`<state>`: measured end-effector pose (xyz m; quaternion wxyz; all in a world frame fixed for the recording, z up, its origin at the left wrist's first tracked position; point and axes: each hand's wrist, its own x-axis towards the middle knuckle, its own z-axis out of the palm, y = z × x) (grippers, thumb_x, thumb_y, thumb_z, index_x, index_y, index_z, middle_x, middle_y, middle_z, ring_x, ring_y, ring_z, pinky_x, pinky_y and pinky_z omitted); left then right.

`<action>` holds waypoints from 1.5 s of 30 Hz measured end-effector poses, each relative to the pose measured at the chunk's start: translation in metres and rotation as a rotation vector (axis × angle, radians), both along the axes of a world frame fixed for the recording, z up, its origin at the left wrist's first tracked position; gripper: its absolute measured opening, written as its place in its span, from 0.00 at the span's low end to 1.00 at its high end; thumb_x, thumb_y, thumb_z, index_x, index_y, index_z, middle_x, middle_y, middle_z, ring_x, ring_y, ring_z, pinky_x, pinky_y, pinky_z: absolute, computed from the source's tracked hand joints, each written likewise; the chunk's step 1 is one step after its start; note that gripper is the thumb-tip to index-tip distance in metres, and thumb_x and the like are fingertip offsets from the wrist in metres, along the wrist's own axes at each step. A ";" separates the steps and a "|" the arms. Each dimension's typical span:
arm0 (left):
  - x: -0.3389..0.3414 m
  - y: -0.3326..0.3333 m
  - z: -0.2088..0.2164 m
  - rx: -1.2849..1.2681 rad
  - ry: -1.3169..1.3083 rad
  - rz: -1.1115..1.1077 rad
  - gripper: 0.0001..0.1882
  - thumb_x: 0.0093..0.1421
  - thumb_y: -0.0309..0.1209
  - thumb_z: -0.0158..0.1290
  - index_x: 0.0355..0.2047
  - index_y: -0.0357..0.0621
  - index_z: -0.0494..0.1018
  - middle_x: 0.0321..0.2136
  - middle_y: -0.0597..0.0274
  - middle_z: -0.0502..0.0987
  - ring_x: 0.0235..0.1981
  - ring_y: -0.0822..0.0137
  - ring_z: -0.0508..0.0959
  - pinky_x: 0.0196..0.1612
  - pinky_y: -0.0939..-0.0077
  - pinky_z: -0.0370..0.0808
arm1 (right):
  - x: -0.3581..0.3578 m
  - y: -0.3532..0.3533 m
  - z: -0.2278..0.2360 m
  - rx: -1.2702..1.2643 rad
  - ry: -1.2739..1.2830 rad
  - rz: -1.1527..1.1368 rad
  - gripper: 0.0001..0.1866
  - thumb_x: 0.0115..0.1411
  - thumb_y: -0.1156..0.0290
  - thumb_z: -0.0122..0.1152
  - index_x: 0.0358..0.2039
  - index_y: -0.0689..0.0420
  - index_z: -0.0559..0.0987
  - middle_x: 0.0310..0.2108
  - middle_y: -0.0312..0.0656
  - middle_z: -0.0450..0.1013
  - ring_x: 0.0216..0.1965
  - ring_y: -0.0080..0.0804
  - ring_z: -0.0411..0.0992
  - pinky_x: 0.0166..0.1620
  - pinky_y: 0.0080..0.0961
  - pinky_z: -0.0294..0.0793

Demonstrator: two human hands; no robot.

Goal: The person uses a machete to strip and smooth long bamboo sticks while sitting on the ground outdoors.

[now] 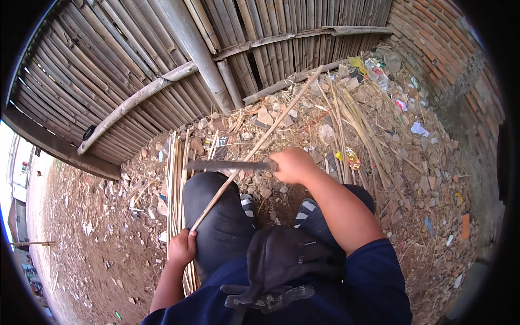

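A long, thin bamboo strip (271, 127) slants across my left knee, its far end reaching up toward the bamboo wall. My left hand (182, 247) is closed round its near end, beside my left thigh. In my right hand (292, 165) is the handle of a long, dark machete (230, 165). Its blade points left and lies across the strip, just above my left knee; motion blurs it a little, and I cannot tell whether it touches the strip. A bundle of bamboo strips (174, 184) lies on the ground along the outside of my left leg.
More split strips (360, 127) lie on the ground ahead to the right. A bamboo slat wall (141, 65) with a thick pole (197, 51) stands ahead, and a brick wall (433, 49) rises at right. Stones, wood chips and litter (379, 73) cover the dirt.
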<state>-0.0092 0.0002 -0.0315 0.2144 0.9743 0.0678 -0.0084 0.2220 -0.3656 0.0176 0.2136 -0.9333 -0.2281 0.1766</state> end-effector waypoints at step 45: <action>0.002 -0.002 0.038 -0.082 0.135 0.016 0.23 0.67 0.42 0.51 0.23 0.36 0.67 0.17 0.42 0.73 0.22 0.41 0.76 0.27 0.52 0.69 | 0.016 -0.040 -0.008 0.047 -0.105 -0.119 0.15 0.54 0.62 0.68 0.40 0.54 0.81 0.34 0.51 0.79 0.40 0.53 0.78 0.44 0.47 0.76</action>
